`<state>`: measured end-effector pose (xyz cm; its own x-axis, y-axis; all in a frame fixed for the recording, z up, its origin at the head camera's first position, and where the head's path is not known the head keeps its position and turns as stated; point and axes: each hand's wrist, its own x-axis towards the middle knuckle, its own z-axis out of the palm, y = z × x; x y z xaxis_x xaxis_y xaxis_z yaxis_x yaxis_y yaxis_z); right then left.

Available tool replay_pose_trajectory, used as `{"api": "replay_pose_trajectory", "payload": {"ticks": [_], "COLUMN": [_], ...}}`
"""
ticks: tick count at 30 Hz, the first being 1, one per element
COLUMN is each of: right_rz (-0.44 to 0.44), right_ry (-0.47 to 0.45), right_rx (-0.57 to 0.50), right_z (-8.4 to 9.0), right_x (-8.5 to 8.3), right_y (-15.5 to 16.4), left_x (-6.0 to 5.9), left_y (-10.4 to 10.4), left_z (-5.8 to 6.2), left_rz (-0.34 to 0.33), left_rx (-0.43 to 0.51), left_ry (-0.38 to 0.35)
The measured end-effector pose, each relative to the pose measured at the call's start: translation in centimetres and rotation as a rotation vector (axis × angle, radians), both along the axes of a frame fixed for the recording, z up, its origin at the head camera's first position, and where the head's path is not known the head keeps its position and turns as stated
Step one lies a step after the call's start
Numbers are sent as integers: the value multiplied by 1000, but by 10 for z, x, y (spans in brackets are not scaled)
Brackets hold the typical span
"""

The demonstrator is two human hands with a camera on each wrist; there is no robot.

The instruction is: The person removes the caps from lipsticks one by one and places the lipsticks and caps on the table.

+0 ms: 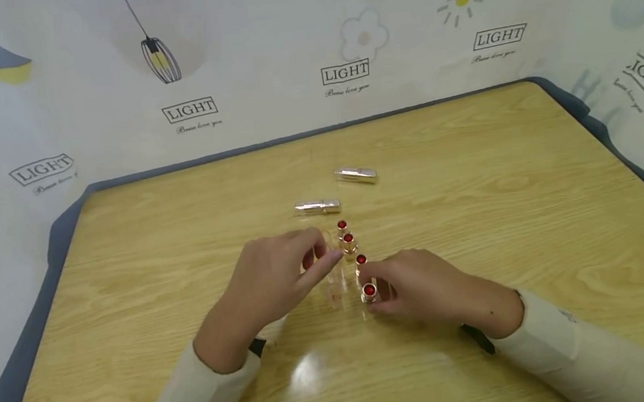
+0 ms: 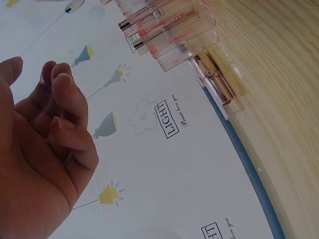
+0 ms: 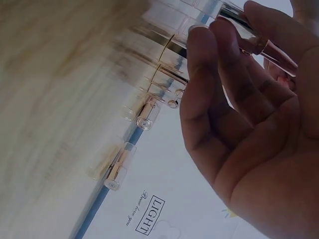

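My right hand (image 1: 423,285) grips an uncapped lipstick (image 1: 369,291) with a red tip and shiny gold tube, at the near end of an upright row. In the right wrist view its gold tube (image 3: 279,57) shows between thumb and fingers. Beyond it stand several more uncapped lipsticks (image 1: 348,240), red ends up. My left hand (image 1: 273,273) hovers beside clear caps (image 1: 332,284), its thumb pointing toward the row. The left wrist view shows its fingers loosely bent around nothing, with a reddish fingertip. Red smears mark the clear caps (image 2: 179,32) there.
Two capped lipsticks lie farther back on the wood table, one (image 1: 317,207) close behind the row and another (image 1: 356,174) beyond it. Past the table's far edge rises a white wall covering (image 1: 262,58) printed with lamps.
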<state>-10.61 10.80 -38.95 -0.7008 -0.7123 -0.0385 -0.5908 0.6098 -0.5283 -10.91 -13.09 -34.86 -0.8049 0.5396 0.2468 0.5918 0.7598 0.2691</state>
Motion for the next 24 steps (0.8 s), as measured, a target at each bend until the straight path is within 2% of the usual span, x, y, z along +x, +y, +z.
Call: {"api": "replay_pose_trajectory", "payload": {"ticks": [7, 14, 24], "right_rz": [7, -46, -42], "right_ry": [6, -30, 17], "right_rx": [11, 73, 116], "right_z": [-1, 0, -1], "right_x": [-1, -2, -3], "right_y": [-1, 1, -2], "left_x": [0, 1, 0], "left_y": [-1, 0, 0], "left_z": [0, 1, 3], "left_rz": [-8, -16, -10], "left_rx": [2, -6, -12], "left_ry": [23, 18, 16]}}
